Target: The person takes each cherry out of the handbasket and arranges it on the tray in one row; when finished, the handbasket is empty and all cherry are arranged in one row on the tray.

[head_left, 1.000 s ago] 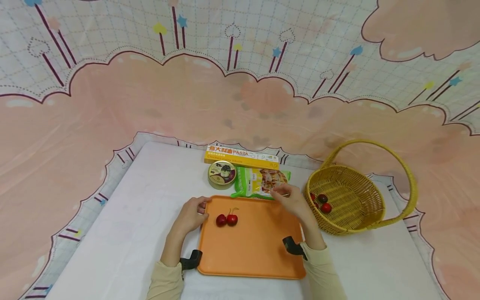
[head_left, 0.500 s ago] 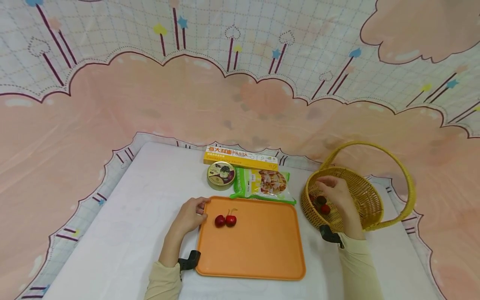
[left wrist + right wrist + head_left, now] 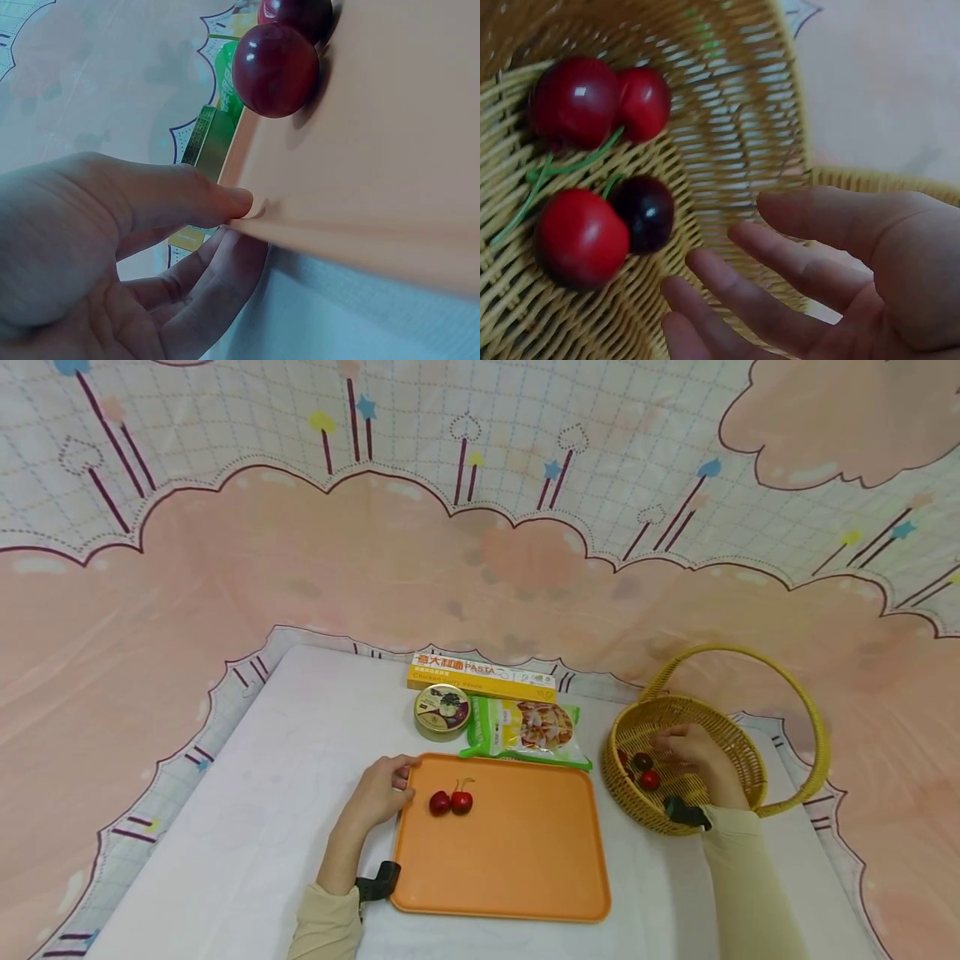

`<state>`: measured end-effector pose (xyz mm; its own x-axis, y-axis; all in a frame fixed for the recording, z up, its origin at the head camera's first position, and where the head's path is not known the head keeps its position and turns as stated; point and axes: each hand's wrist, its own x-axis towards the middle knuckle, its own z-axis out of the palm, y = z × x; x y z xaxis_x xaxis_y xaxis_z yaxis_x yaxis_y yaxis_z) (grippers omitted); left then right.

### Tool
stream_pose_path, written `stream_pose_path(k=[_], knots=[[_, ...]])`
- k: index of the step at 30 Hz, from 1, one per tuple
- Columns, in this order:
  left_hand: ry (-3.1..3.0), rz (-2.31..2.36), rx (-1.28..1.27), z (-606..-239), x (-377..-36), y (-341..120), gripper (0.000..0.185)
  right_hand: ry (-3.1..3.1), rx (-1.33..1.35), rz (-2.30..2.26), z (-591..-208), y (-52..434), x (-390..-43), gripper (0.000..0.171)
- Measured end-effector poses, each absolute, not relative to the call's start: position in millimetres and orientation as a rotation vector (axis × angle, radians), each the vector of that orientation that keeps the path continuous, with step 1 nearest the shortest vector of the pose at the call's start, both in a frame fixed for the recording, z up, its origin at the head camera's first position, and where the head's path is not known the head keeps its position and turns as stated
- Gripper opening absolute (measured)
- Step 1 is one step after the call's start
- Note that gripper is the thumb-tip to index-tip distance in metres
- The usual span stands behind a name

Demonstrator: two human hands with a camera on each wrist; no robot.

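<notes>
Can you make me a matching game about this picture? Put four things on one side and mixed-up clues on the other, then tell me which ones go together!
Things:
1. left hand
2. pasta box
3. right hand
4. yellow basket

Clues:
A. has four cherries inside
B. fingers apart, holding nothing
C. lies behind the round tin and the green packet
D. grips the edge of the orange tray

Right pairs: 1-D, 2-C, 3-B, 4-A
</notes>
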<state>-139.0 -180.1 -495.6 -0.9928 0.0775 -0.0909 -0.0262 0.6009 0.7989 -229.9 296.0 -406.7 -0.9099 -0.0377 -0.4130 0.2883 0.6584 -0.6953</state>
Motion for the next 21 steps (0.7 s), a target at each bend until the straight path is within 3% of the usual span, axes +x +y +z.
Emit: stream_pose_path(k=[13, 21], knots=[[2.704, 1.347, 0.039, -498.1, -140.8, -179.7, 0.043, 2.299, 0.175, -1.197, -423.3, 298.6, -241.9, 0.03], [2.718, 1.36, 0.048, -498.9, -140.1, -180.5, 0.042, 2.335, 0.169, -1.23, -419.8, 293.9, -239.5, 0.03]])
